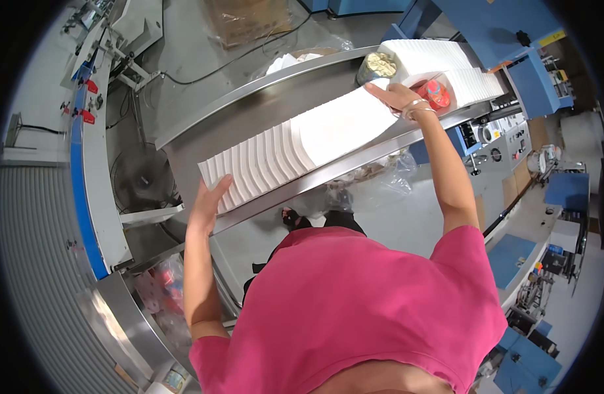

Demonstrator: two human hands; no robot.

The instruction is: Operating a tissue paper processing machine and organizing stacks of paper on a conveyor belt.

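A long row of white paper pieces (345, 125), nested or stacked on edge, lies along a metal trough (190, 154). Its left part is fanned into ridges, while the middle looks smooth and tightly packed. At the left end, my left hand (210, 197) presses against the row with the thumb over its top edge. My right hand (399, 98), with bangles at the wrist, grips the right end, fingers reaching over the top. Just beyond that hand stand a can with a gold top (379, 67) and a red item (435, 94) in a white holder.
More white stacked pieces (423, 58) fill the trough's right end, beside blue machinery (532, 79). A cardboard box (246, 20) stands on the floor ahead. On the left are a fan (143, 177) and a blue-edged machine frame (85, 190). Clear plastic bags (374, 180) hang below the trough.
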